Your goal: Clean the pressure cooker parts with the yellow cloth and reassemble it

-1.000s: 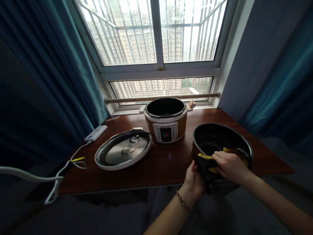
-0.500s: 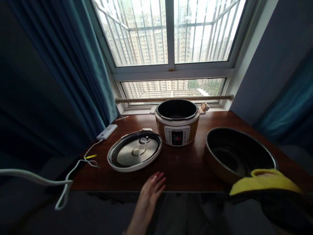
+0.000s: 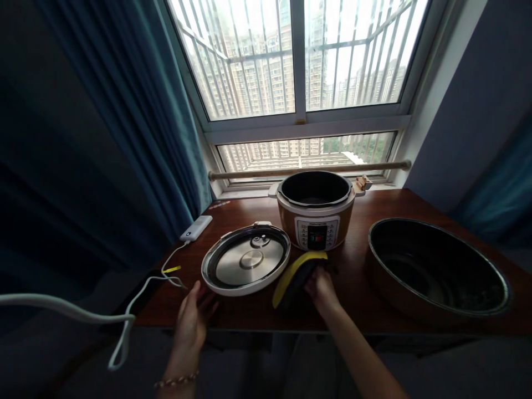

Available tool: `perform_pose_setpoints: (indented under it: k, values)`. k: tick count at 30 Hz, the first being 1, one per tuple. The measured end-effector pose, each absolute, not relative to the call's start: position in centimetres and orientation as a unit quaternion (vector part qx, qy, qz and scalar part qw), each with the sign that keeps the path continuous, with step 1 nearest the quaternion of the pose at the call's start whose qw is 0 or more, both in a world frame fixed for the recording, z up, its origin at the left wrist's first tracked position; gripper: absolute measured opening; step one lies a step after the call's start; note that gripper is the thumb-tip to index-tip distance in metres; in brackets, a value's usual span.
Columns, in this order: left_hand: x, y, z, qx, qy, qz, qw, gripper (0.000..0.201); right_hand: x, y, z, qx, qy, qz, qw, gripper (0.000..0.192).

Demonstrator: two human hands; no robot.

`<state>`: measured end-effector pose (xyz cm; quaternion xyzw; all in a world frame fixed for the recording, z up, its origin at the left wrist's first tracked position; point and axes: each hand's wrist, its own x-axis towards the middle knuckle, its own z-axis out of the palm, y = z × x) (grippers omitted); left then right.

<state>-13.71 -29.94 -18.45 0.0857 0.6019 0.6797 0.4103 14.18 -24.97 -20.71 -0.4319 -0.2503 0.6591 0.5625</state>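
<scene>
On the bench (image 3: 357, 299) stand one cooker (image 3: 316, 216), one lid (image 3: 246, 259) lying upside down, one dark pot (image 3: 436, 271) at the right and one white power bank (image 3: 196, 228) with its cable (image 3: 137, 293). The right hand (image 3: 321, 288) grasps one yellow and black cloth (image 3: 296, 276), set on the bench between lid and cooker. The left hand (image 3: 192, 318) is open, fingers loose, just before the lid's near rim. Half a second ago the cloth was beside the pot; now it is well apart from it.
</scene>
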Motion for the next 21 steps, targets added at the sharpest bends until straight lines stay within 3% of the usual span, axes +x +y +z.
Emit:
perform_pose_setpoints:
  k: [12,21]
  values:
    - [-17.7,-26.2,-19.3,0.095,0.616,0.652,0.432,0.012,10.2,-19.7,-19.4,-0.411,-0.135,0.811,0.394,0.028]
    - [-16.7,-27.2,-18.9,0.141,0.6,0.66,0.431,0.011,10.4,-19.7,-19.3,-0.4,-0.128,0.807,0.415,0.007]
